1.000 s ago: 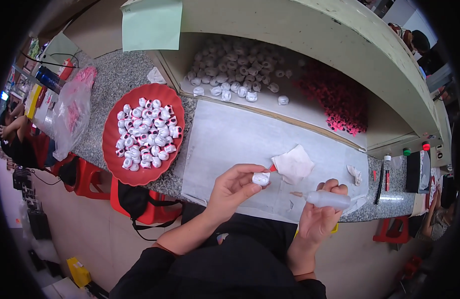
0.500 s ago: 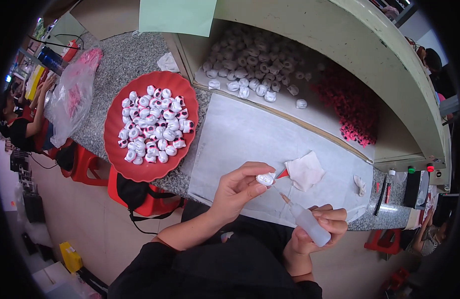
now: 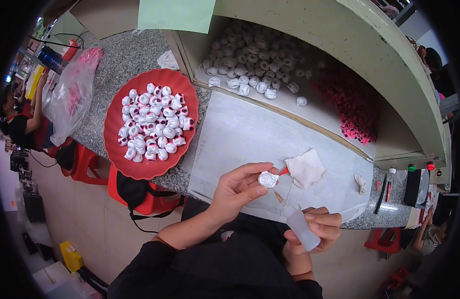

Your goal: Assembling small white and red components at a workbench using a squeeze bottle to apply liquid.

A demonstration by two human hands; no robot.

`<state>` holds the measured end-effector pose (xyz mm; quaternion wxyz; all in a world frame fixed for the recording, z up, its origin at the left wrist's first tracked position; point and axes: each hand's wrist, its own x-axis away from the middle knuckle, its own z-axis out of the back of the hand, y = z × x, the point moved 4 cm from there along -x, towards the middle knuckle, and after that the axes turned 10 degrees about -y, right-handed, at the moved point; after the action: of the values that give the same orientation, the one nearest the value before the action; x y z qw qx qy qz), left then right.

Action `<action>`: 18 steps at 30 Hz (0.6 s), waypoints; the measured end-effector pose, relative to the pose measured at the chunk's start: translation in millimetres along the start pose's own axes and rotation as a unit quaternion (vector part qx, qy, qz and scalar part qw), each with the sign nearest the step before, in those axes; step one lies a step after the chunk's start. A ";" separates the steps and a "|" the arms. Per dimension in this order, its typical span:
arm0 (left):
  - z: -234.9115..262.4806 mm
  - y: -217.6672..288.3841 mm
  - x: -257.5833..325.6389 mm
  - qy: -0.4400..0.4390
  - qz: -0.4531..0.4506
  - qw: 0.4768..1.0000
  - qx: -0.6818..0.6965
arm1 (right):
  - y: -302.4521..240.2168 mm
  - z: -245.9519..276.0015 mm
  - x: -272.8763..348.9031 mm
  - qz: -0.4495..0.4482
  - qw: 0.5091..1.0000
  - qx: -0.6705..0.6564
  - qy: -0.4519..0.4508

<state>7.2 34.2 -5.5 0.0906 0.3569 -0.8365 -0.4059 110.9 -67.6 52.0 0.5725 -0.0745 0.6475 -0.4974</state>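
Between the thumb and fingers of my left hand is a small white cat-head-shaped piece with dark lines on its face. My right hand is closed around a translucent squeeze bottle, whose thin nozzle points up and left to the lower edge of the white piece. Whether the tip touches it I cannot tell. Just beyond my hands a folded white cloth lies on the white sheet, with a red pointed thing partly under it.
A red scalloped plate on the left holds many white pieces with pink and black parts. Under the pale cabinet lie heaps of white pieces and small pink parts. Pens lie at right; a person sits far left.
The white piece has turned in my left fingers, so its face shows more. My right hand has moved slightly left, bringing the bottle's nozzle closer to the piece.
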 end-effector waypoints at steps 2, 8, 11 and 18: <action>0.7 -0.4 0.4 0.001 0.002 1.000 0.003 | 0.8 0.2 0.9 0.003 1.000 0.001 -0.007; 1.8 -0.2 0.9 0.000 -0.005 1.000 0.000 | -1.3 1.9 -0.2 -0.001 1.000 0.003 -0.013; 1.6 0.2 1.7 -0.002 -0.008 1.000 0.001 | -1.9 1.7 0.4 0.007 1.000 0.007 -0.005; 1.6 -0.3 2.7 -0.002 -0.006 1.000 0.003 | -0.9 -0.8 1.2 0.016 1.000 0.010 -0.002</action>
<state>4.7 33.3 -7.1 0.0858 0.3615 -0.8358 -0.4042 109.4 -68.3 51.7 0.5824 -0.0600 0.6424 -0.4944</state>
